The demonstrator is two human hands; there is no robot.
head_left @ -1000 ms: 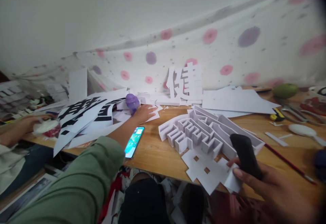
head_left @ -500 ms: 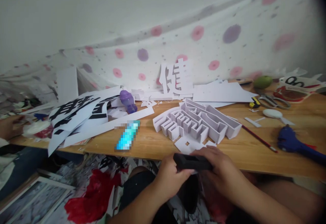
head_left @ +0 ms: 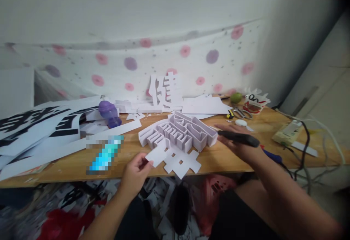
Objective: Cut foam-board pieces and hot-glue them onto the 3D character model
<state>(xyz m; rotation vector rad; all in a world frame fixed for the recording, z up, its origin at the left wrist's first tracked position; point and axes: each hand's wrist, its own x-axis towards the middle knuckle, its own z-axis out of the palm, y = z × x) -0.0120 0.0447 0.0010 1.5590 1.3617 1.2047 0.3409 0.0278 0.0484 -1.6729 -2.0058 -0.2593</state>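
My left hand (head_left: 137, 171) pinches the left edge of a flat white cutout (head_left: 179, 164) with small square holes, at the table's front edge. Behind the cutout stands a white letter form with upright walls (head_left: 179, 132). To its right is my right hand (head_left: 235, 141), its fingers partly hidden behind a long black object (head_left: 238, 138) held across it. What that object is I cannot make out.
A purple bottle (head_left: 109, 114) and large printed sheets (head_left: 41, 130) lie on the left of the wooden table (head_left: 131, 152). A white cut character (head_left: 166, 90) leans at the back. Scissors (head_left: 243, 113), a tape measure (head_left: 230, 114), a blue glue gun (head_left: 271, 155) and cables (head_left: 306, 145) are on the right.
The view has turned right. My hands have moved apart; the left has let go of the black object and taken the white cutout, while the right has carried the black object up to the right.
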